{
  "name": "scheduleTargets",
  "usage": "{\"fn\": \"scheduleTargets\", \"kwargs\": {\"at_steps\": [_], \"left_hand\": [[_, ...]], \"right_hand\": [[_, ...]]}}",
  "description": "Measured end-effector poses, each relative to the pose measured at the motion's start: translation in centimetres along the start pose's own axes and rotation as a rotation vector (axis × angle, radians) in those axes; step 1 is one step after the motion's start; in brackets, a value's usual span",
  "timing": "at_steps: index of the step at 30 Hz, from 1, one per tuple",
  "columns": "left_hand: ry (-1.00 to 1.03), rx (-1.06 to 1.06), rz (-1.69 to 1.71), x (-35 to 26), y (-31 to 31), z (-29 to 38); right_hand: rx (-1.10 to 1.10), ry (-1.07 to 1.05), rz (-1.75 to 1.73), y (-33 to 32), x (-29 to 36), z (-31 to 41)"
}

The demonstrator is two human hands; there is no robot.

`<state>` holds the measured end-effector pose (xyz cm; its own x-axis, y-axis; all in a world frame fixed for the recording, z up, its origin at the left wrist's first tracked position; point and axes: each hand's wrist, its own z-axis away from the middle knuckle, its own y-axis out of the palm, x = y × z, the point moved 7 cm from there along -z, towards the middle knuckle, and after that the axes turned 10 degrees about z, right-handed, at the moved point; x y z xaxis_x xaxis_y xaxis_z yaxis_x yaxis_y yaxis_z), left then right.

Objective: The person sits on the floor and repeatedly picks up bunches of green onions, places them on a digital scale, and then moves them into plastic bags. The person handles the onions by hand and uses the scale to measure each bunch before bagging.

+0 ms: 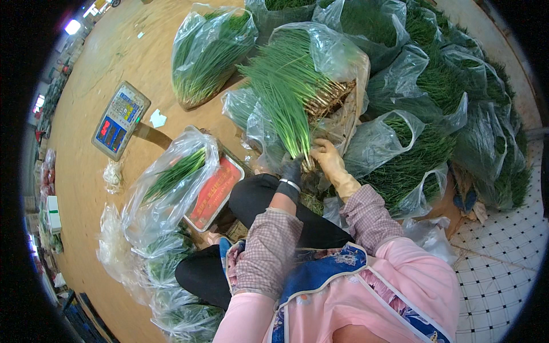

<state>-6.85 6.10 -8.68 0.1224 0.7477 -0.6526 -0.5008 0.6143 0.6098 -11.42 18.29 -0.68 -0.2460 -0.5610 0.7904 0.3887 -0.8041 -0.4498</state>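
My left hand (292,171), in a dark glove with a white band at the wrist, grips a bunch of scallions (291,124) near its white root end. The long green leaves point up and away from me. My right hand (329,160), in a tan glove, has its fingers bent at the right side of these root ends; whether it pinches anything is hidden. Just beyond, a heap of scallions with brown roots (328,98) lies in an opened clear plastic bag (339,47). Loose trimmings (312,201) lie below my hands.
At left stands a scale with a lit display (121,121) and a red platform (216,193). A clear bag (171,176) with a few scallions rests partly on it. Filled bags (184,300) line my left side. Several large bags of scallions (411,167) crowd the right and far side.
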Motion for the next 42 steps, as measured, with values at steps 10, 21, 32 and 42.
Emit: {"fn": "scheduleTargets", "kwargs": {"at_steps": [10, 21, 32, 42], "left_hand": [[0.054, -0.06, -0.076, 3.2, -2.2, -3.2], [-0.099, -0.023, 0.26, 2.3, -1.5, -2.1], [0.111, -0.134, 0.017, 0.6, -1.6, -1.3], [0.18, -0.118, -0.184, -1.9, 1.1, 0.6]], "right_hand": [[0.005, 0.027, -0.074, 0.7, -1.0, -1.4], [-0.283, -0.725, 0.879, 1.5, 8.0, -0.1], [-0.194, -0.421, 0.408, -0.7, 5.2, -2.6], [-0.067, 0.066, 0.073, -0.3, 0.7, -2.2]]}}
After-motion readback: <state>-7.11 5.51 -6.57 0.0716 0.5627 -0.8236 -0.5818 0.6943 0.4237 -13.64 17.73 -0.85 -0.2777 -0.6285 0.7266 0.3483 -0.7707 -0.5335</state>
